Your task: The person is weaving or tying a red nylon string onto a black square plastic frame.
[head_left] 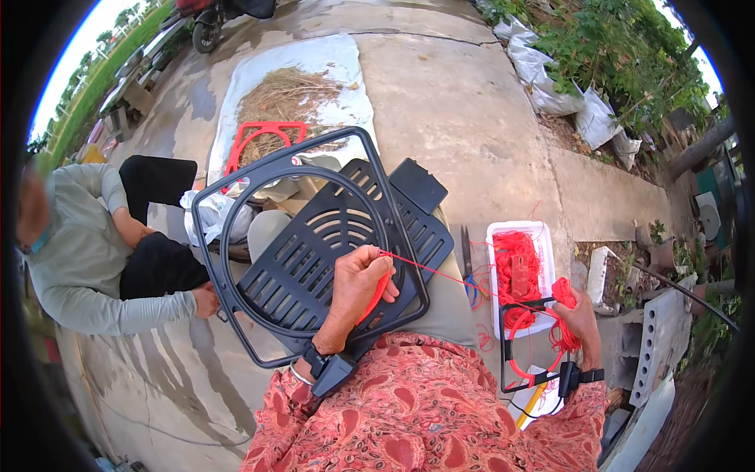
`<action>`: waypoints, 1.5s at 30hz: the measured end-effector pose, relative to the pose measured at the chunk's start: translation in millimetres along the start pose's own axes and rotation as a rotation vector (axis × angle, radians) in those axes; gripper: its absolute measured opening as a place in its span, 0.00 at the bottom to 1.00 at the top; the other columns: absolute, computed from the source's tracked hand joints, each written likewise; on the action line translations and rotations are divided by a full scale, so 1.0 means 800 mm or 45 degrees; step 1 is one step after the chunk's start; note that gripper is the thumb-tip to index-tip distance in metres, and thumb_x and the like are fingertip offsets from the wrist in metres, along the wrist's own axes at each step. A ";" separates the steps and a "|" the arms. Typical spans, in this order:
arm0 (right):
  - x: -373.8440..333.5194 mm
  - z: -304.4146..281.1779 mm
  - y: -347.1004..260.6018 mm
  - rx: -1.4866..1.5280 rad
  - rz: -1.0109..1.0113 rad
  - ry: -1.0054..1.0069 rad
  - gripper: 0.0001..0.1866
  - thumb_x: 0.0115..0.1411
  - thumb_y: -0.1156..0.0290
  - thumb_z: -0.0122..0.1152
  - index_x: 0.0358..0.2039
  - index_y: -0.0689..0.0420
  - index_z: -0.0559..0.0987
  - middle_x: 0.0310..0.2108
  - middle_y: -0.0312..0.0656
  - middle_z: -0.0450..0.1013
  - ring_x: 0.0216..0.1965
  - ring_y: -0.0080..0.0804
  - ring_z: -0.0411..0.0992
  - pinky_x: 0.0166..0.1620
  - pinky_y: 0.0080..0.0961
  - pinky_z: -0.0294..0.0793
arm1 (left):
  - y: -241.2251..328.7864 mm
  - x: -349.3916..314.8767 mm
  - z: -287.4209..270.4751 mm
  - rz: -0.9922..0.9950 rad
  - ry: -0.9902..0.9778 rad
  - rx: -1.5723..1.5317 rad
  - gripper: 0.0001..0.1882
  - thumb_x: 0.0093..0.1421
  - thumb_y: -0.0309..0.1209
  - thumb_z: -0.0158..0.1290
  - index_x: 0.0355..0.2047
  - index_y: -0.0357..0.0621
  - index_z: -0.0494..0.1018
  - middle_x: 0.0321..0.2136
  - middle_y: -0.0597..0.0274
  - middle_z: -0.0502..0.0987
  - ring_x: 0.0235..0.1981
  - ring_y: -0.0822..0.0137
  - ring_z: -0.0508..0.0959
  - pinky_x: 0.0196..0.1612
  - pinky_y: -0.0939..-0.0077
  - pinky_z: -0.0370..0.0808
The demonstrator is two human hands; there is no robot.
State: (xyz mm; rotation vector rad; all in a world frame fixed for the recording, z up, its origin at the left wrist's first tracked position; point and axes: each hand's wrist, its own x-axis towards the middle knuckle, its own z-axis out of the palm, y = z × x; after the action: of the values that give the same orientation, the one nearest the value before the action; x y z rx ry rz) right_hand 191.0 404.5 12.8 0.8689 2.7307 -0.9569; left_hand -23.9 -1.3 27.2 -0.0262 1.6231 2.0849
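Across my lap lies a large black frame (211,253) with a round ring inside a rounded square, over a black slotted plastic panel (303,271). My left hand (359,285) is closed at the ring's near right side, pinching red cord (429,269). A red stretch shows beneath its fingers; whether the hand also grips the ring is hidden. The cord runs rightward to my right hand (580,321), which is closed around a small bundle of red cord (563,293). Beside that hand stands a smaller black frame (504,358), its ring partly red.
A white basket (544,228) holds tangled red cord, with scissors (467,259) to its left. On my left sits another person (102,244), one hand at the large frame's edge. Beyond are a red frame (271,126) and dry stalks (287,98) on a white sheet (346,59).
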 end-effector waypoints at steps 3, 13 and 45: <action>-0.011 0.003 -0.011 0.036 -0.018 0.068 0.18 0.48 0.70 0.63 0.41 0.62 0.79 0.29 0.42 0.78 0.29 0.28 0.74 0.37 0.28 0.73 | -0.002 -0.002 0.002 -0.043 -0.022 0.067 0.07 0.61 0.25 0.49 0.29 0.33 0.71 0.21 0.58 0.76 0.14 0.70 0.76 0.14 0.79 0.71; -0.008 0.013 -0.021 0.207 0.008 0.186 0.16 0.52 0.73 0.61 0.41 0.63 0.78 0.29 0.40 0.78 0.30 0.24 0.74 0.37 0.28 0.74 | 0.001 -0.002 0.001 0.040 0.004 -0.042 0.11 0.64 0.29 0.47 0.34 0.31 0.73 0.20 0.55 0.77 0.12 0.68 0.74 0.11 0.79 0.67; 0.024 0.138 -0.282 1.089 -0.212 -0.480 0.14 0.55 0.68 0.67 0.39 0.61 0.78 0.26 0.31 0.73 0.25 0.15 0.68 0.30 0.18 0.71 | 0.004 -0.010 -0.007 -0.071 -0.104 -0.312 0.09 0.64 0.29 0.51 0.31 0.34 0.73 0.20 0.56 0.76 0.12 0.69 0.74 0.11 0.81 0.66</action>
State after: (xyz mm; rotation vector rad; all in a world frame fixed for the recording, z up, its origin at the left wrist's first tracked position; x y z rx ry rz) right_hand 41.3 203.4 40.4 0.4514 2.0553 -2.1302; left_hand -19.5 -10.0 30.9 -0.0672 1.2982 2.1996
